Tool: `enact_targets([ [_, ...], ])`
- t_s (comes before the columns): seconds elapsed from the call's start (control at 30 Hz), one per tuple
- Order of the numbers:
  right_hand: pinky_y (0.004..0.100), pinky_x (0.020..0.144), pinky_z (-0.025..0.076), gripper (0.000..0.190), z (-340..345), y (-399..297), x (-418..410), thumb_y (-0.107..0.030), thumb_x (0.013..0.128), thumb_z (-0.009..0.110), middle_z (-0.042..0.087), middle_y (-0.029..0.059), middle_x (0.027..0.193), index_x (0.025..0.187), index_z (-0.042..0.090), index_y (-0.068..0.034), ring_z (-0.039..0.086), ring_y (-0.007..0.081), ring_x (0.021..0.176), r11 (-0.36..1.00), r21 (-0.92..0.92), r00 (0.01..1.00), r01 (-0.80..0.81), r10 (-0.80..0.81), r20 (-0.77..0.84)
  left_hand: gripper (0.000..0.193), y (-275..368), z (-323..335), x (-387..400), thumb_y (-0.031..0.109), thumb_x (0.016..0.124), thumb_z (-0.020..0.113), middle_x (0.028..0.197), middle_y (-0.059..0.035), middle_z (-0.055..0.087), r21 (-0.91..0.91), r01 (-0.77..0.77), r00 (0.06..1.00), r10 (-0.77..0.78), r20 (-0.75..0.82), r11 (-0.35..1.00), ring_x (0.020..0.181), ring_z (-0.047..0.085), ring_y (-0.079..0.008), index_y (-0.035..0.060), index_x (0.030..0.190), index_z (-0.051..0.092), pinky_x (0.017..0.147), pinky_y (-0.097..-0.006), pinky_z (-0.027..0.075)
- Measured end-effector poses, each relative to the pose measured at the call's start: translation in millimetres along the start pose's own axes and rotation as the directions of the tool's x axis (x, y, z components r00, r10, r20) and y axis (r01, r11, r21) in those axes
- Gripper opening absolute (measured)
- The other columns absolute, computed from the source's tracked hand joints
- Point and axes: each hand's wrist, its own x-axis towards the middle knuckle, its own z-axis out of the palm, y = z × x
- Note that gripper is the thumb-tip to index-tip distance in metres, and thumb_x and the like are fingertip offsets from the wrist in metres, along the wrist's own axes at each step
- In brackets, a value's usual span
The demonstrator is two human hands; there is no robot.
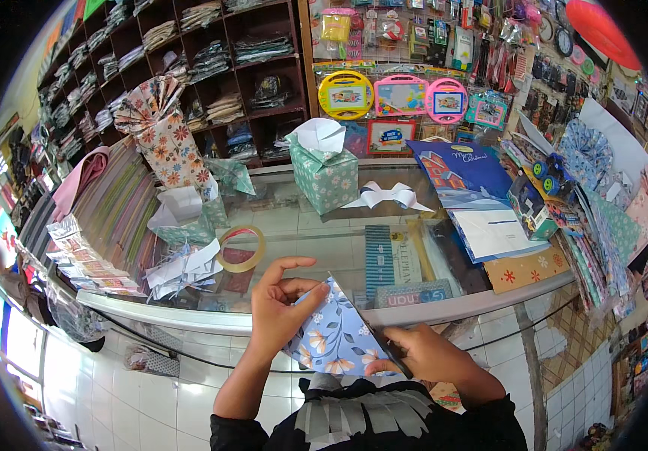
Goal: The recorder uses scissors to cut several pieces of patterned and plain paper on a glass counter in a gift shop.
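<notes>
My left hand (281, 304) pinches the upper left of a folded piece of blue floral wrapping paper (329, 338), thumb on top and index finger raised. In my right hand (431, 352) is a dark, slim cutting tool (394, 358), apparently scissors, lying along the paper's right edge. Its handles are mostly hidden by my fingers. The paper is held over the near edge of a glass display counter (307, 248). Beyond it on the glass stand a green daisy-print paper gift bag (326, 177) and a white ribbon bow (390, 196).
On the counter's left are a tape roll (260, 256), white paper strips (188, 270), an open green box-shaped bag (188, 217) and a tall floral bag (169, 144). At right lie a blue Christmas gift bag (464, 175) and a toy vehicle (552, 175). A black cable (233, 366) runs below the counter edge.
</notes>
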Motion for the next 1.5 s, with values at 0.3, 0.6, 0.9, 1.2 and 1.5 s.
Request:
enact_targets([
  [0.3, 0.0311, 0.049, 0.040, 0.044, -2, 7, -5, -0.037, 0.071, 0.070, 0.054, 0.0127, 0.056, 0.078, 0.053, 0.003, 0.050, 0.0188, 0.049, 0.996, 0.090, 0.990, 0.000, 0.013, -0.140, 0.036, -3, -2, -1, -0.006, 0.075, 0.061, 0.078, -0.0094, 0.064, 0.051, 0.029, 0.999, -0.030, 0.010, 0.998, 0.070, 0.058, -0.0065, -0.0003, 0.107, 0.047, 0.061, -0.0177, 0.046],
  [0.6, 0.0179, 0.050, 0.043, 0.017, -37, 15, -13, -0.006, 0.076, 0.066, 0.062, 0.0069, 0.069, 0.081, 0.052, 0.002, 0.056, 0.0070, 0.056, 0.957, 0.233, 0.946, -0.171, 0.226, -0.233, 0.023, 1, -16, 72, 0.010, 0.074, 0.063, 0.088, -0.0030, 0.061, 0.804, -0.585, 0.749, 0.454, 0.483, 0.109, 0.088, 0.056, -0.0186, 0.0132, 0.096, 0.058, 0.080, -0.0337, 0.042],
  [0.9, 0.0182, 0.034, 0.030, 0.025, -43, 24, -12, -0.022, 0.074, 0.069, 0.054, 0.0019, 0.054, 0.080, 0.055, -0.002, 0.045, 0.0042, 0.041, 0.876, 0.447, 0.882, -0.181, 0.346, -0.322, 0.007, -25, 30, 84, 0.014, 0.074, 0.058, 0.083, -0.0002, 0.056, 0.621, -0.735, 0.653, 0.038, 0.757, 0.272, 0.086, 0.054, -0.0193, 0.0138, 0.081, 0.058, 0.081, -0.0347, 0.037],
  [1.2, 0.0179, 0.032, 0.028, 0.026, -45, 25, -5, -0.027, 0.076, 0.067, 0.052, 0.0014, 0.052, 0.079, 0.055, -0.003, 0.041, 0.0037, 0.037, 0.858, 0.490, 0.889, -0.155, 0.338, -0.310, 0.009, -35, 11, 88, 0.012, 0.077, 0.049, 0.088, -0.0075, 0.053, 0.663, -0.748, 0.653, 0.156, 0.741, -0.020, 0.091, 0.051, -0.0217, 0.0087, 0.086, 0.051, 0.082, -0.0359, 0.036],
  [1.5, 0.0182, 0.032, 0.030, 0.027, -48, 24, -10, -0.026, 0.074, 0.069, 0.053, 0.0015, 0.053, 0.079, 0.055, -0.004, 0.044, 0.0041, 0.041, 0.851, 0.500, 0.907, -0.160, 0.327, -0.267, 0.009, 32, -170, 40, 0.007, 0.075, 0.056, 0.079, -0.0153, 0.059, 0.968, -0.166, 0.955, 0.275, 0.111, 0.186, 0.076, 0.055, -0.0324, 0.0006, 0.081, 0.057, 0.067, -0.0372, 0.043],
])
